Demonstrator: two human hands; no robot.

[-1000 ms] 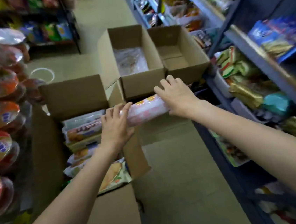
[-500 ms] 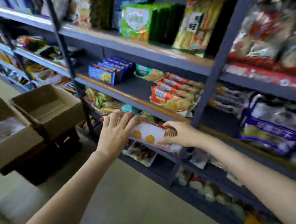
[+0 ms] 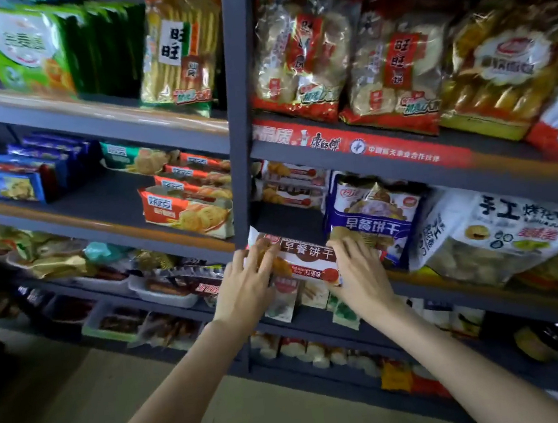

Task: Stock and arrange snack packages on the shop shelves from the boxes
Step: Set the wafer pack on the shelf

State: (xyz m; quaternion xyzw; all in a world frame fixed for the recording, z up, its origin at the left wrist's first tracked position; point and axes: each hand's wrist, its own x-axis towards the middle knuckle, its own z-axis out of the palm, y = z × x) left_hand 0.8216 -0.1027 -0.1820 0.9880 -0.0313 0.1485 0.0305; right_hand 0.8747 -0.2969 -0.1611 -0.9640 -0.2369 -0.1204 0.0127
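Observation:
A long white and red biscuit pack (image 3: pixel 305 260) lies crosswise at the front edge of the middle shelf (image 3: pixel 285 221), just right of the grey upright post (image 3: pixel 241 112). My left hand (image 3: pixel 244 290) grips its left end and my right hand (image 3: pixel 360 275) grips its right end. A blue and white biscuit bag (image 3: pixel 374 215) stands right behind my right hand's fingers. Further back on the same shelf lie stacked packs of the same red and white kind (image 3: pixel 293 184).
A large white bag of snacks (image 3: pixel 493 237) leans to the right of the blue bag. Orange biscuit packs (image 3: pixel 188 210) fill the shelf left of the post. Big rice cracker bags (image 3: pixel 348 62) stand on the shelf above. Small packets hang below the shelf edge.
I have turned from the cardboard boxes to the shelves, carrying the pack in both hands. It has risen to the front of the middle shelf, right of the post.

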